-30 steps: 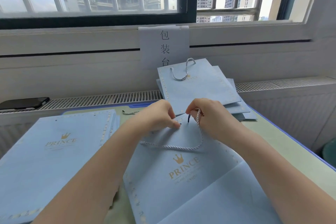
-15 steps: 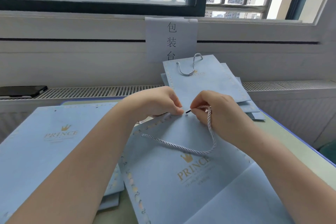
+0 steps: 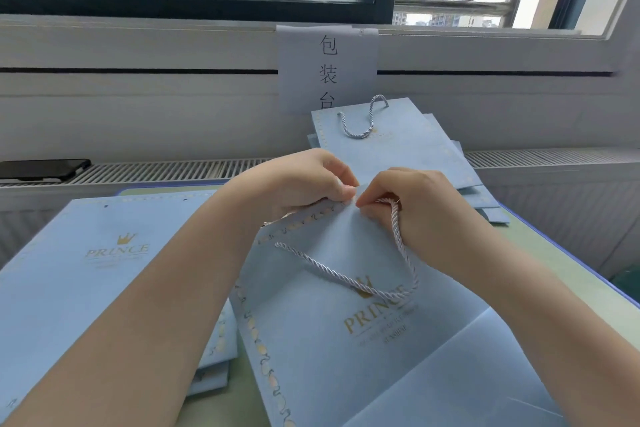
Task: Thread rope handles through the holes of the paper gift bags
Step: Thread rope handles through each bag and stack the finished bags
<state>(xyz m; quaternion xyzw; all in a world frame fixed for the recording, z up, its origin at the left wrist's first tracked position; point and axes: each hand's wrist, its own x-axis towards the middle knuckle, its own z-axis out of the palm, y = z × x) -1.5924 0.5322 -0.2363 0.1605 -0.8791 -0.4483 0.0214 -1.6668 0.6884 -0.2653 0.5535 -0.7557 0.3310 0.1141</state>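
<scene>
The pale twisted rope handle is looping across the front of the blue gift bag, one end already sitting through the left hole, the other running up into the right hand, whose fingers are pinching it right at the bag's top edge. The left hand is pinching that same edge just beside it, holding the paper up; the hole itself is hiding behind the fingertips. That rope is looking soft and floppy, so gripping close behind its stiff tip seems the way to steer it, and the bag is light card that would crease if squeezed hard. Left of the bag an unthreaded stack is lying; beyond it, finished bags are leaning under the paper sign.
</scene>
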